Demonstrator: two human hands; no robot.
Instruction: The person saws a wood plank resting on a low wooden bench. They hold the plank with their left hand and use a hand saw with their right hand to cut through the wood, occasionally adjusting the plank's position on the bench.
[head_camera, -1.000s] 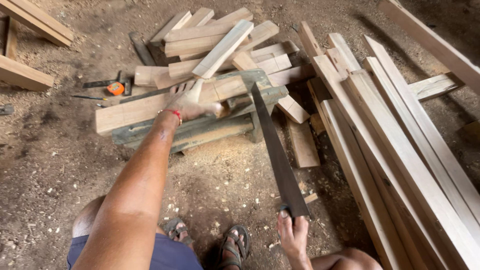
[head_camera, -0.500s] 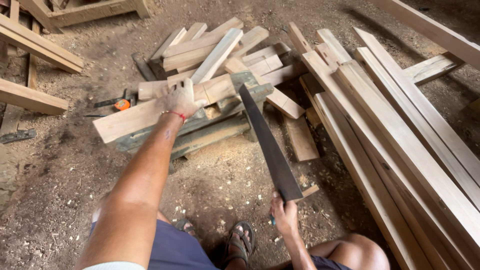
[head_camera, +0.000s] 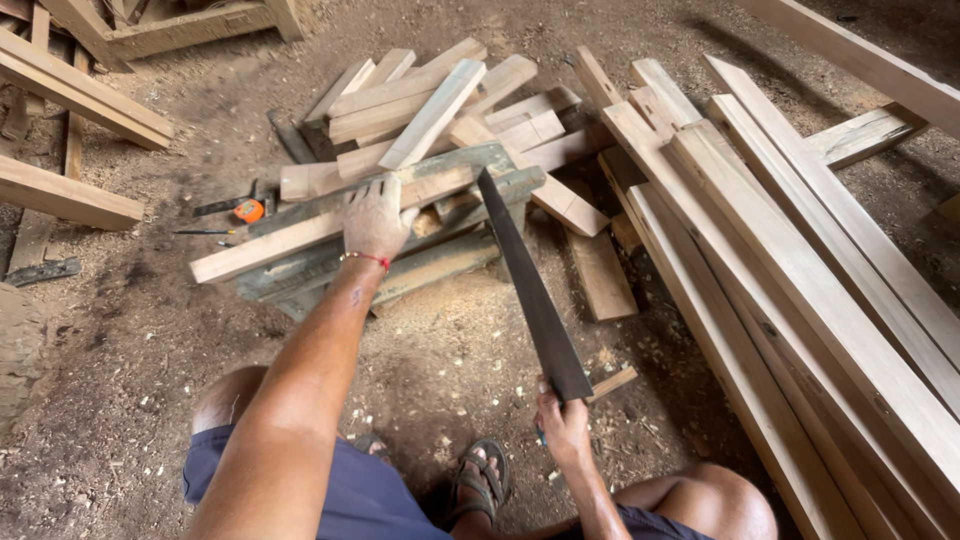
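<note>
The handle of the long dark-bladed hand saw (head_camera: 530, 290) is hidden inside the right hand (head_camera: 562, 428), which is closed around it; the blade tip rests at the pale wooden plank (head_camera: 330, 225). The left hand (head_camera: 375, 218) presses down flat on that plank, fingers spread over its far edge. The plank lies across weathered grey-green boards (head_camera: 420, 265) near the scene's middle. Beyond it sits a heap of short pale offcuts (head_camera: 440, 100). Long pale planks (head_camera: 800, 280) fill the right side, cut off at the frame. A small orange tape measure (head_camera: 249, 210) lies to the left on the dusty ground (head_camera: 120, 350).
</note>
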